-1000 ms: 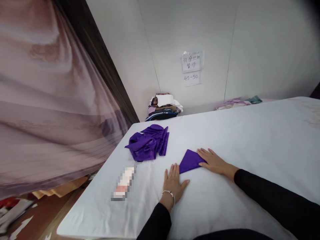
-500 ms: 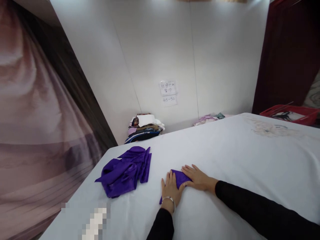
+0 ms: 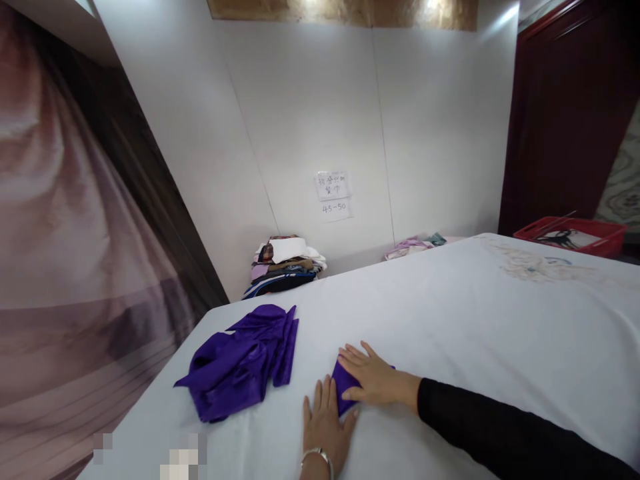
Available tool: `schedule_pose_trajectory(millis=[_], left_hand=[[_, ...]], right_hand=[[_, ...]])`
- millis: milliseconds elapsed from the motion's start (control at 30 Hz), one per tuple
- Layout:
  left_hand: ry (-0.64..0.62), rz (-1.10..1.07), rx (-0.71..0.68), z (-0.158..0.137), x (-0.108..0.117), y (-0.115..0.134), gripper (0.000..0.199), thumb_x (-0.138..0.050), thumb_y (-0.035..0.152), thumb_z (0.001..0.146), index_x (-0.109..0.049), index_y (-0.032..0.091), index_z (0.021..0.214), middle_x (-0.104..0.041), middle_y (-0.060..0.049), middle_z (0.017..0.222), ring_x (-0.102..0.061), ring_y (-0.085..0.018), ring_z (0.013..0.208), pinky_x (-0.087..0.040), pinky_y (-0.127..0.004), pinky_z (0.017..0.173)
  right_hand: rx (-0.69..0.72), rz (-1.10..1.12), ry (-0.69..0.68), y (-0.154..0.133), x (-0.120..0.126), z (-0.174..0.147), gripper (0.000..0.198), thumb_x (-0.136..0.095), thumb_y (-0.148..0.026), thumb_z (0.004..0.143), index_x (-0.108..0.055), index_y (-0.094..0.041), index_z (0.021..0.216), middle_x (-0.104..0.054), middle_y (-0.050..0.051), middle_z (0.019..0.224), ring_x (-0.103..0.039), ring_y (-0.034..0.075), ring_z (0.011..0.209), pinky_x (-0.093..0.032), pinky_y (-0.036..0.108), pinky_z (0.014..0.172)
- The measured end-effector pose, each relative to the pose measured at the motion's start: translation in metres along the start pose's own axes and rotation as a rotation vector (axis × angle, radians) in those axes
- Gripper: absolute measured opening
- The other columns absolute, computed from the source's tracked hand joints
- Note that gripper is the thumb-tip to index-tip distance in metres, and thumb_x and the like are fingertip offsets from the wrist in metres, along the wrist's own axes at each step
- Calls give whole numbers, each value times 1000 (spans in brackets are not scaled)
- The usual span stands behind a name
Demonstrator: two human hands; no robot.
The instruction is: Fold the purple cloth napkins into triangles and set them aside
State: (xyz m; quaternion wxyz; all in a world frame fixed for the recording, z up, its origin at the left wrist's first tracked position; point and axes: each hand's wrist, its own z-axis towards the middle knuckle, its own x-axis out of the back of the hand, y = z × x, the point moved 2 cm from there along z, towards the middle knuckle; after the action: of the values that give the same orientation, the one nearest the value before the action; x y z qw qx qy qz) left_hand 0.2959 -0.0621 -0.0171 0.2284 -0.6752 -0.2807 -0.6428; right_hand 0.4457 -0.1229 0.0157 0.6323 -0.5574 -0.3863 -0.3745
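A small folded purple napkin (image 3: 342,381) lies on the white-covered table, partly hidden beneath my hands. My right hand (image 3: 374,379) rests flat across its upper and right part, fingers spread. At its left edge, my left hand (image 3: 327,423) lies palm down with the fingers stretched out, a bracelet at the wrist. Further left on the same table is a loose, crumpled pile of purple cloth (image 3: 235,363), with straighter folded edges on its right side. Neither hand touches that pile.
The white tablecloth (image 3: 425,307) has shallow wrinkles. Beyond its far edge are a stack of folded clothes (image 3: 285,267) and some pinkish cloth (image 3: 410,247). A red basket (image 3: 607,243) is at the far right. A curtain (image 3: 90,267) hangs at left.
My right hand has slid left over the napkin, covering more of it. The left hand has shifted left and nearer, off most of the napkin. The view has tilted up slightly.
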Motion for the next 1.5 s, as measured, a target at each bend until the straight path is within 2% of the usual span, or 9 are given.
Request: schedule_pose_trajectory(millis=[233,600,767,933,1033,1133,1233,1367,1500], left_hand=[[-29,10,3,-2,2,2,68,-27,49,83,-19,13,141,-14,-4,148,-9,-26,136,-8,-50,110],[33,2,-31,-16,-5,-11,73,-25,56,85,-21,9,140,-20,-9,147,-15,-26,136,-12,-49,109],[82,-91,15,-30,2,-18,62,-29,51,88,-33,12,136,-33,-10,143,-24,-25,133,-16,-47,108],[164,-256,122,-13,24,-16,45,-39,46,87,-55,16,116,-60,-10,117,-49,-23,111,-35,-35,95],[70,-419,209,7,30,-14,42,-53,41,79,-55,16,113,-62,-11,106,-56,-23,98,-40,-32,84],[-30,-548,277,23,28,-15,31,-63,36,69,-61,18,95,-65,-7,89,-60,-23,82,-43,-31,69],[-44,-613,257,31,25,-16,13,-65,30,65,-58,19,70,-61,-1,66,-57,-19,63,-41,-27,57],[19,-728,175,31,26,-15,14,-62,22,66,-49,20,60,-52,6,55,-51,-11,54,-38,-22,51],[118,-796,77,28,43,-16,9,-57,22,72,-48,21,68,-53,7,59,-52,-10,58,-41,-21,56]], right_hand=[[66,44,-3,-5,-26,25,75,-32,-63,84,-23,-16,141,-24,12,146,-12,24,135,1,44,108],[-67,-15,-13,34,-12,-8,78,-29,-67,82,-19,-19,143,-19,10,148,-13,25,135,-4,45,108],[-151,58,8,60,-8,-27,69,-28,-62,86,-26,-21,141,-25,8,146,-16,24,135,-5,44,109],[-306,374,51,84,15,-34,61,-25,-58,88,-48,-20,129,-43,7,137,-37,26,126,-25,40,105],[-354,442,105,89,26,-30,57,-42,-55,83,-54,-17,124,-51,9,130,-47,27,117,-32,39,101],[-315,487,27,84,26,-21,56,-55,-46,76,-54,-16,123,-60,10,118,-56,25,104,-41,36,93],[-290,531,-68,76,24,-13,64,-62,-39,70,-48,-17,129,-63,9,113,-59,23,95,-45,34,84],[-328,526,-153,67,26,-7,72,-68,-32,62,-47,-18,129,-63,8,112,-60,22,92,-46,31,80],[-200,513,-232,56,33,-3,36,-65,-28,63,-66,-18,98,-69,2,88,-62,20,78,-47,28,70]])
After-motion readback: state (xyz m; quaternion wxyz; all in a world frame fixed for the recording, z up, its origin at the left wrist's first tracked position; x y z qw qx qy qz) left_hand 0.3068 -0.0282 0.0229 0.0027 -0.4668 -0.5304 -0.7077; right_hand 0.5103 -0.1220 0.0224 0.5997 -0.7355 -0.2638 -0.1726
